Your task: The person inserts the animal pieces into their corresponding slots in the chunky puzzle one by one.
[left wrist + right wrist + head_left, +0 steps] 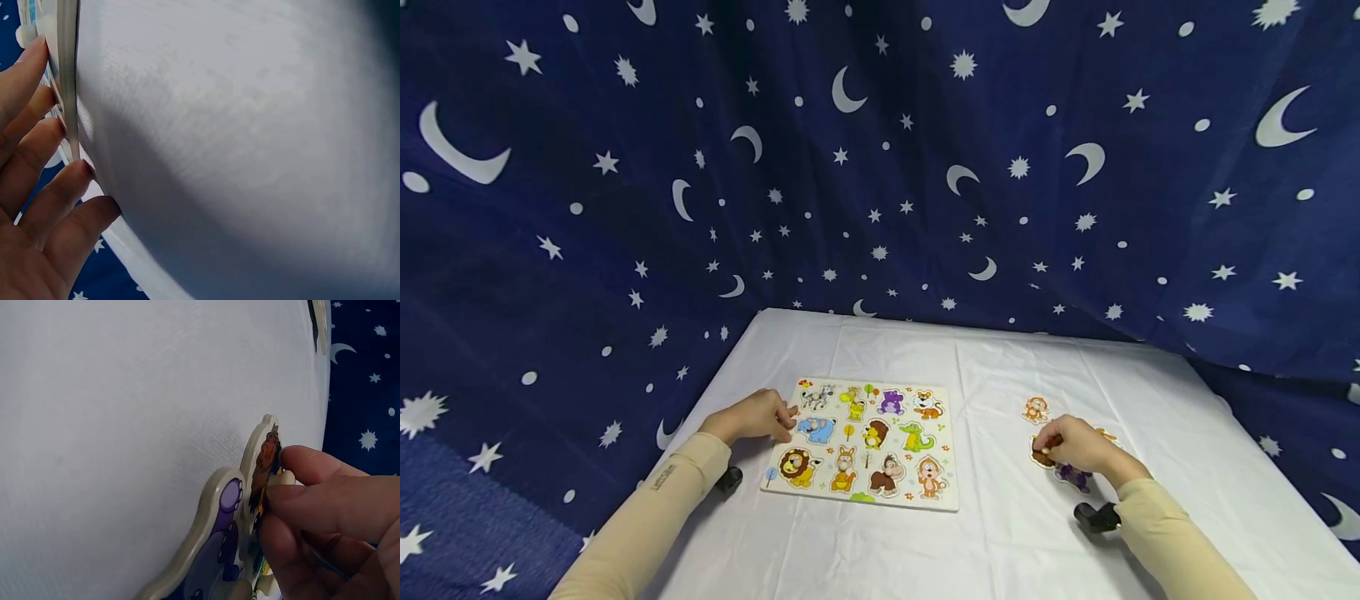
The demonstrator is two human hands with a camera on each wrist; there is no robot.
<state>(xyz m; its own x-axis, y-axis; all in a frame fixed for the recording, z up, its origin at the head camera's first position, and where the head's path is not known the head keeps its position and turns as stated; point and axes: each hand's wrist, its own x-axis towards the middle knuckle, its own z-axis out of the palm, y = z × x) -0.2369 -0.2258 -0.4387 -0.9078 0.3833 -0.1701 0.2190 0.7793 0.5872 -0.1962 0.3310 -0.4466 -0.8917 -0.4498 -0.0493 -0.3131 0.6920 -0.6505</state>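
The brown piece (1042, 455) lies on the white cloth (1000, 542) right of the board (863, 446), touching a purple piece (1072, 476). The right hand (1075, 448) pinches its peg between thumb and fingertips (306, 464); lifting straight up by the peg should keep the neighbours undisturbed. That wrist is bent down, forearm low. The left hand (754, 415) rests relaxed, straight fingers (25, 75) against the board's left edge, steadying it.
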